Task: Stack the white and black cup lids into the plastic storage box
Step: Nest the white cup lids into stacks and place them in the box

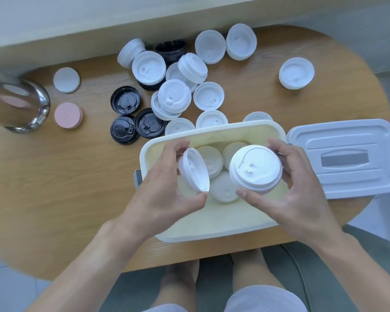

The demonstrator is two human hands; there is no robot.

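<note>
The open plastic storage box (212,230) sits at the table's near edge with several white lids (223,188) lying on its floor. Above the box, my left hand (167,188) grips a single white lid (193,168) tilted on edge. My right hand (295,183) holds a white lid stack (254,168) top side up, fingers curled round its rim. The two held pieces are close together but apart. Behind the box lie many loose white lids (175,95) and three black lids (125,100), with a black stack (170,49) further back.
The box's white cover (345,158) lies flat to the right. A metal-rimmed glass container (16,104) stands at the far left, with a pink disc (68,114) and a white disc (66,79) beside it. One white lid (296,73) sits alone at the far right.
</note>
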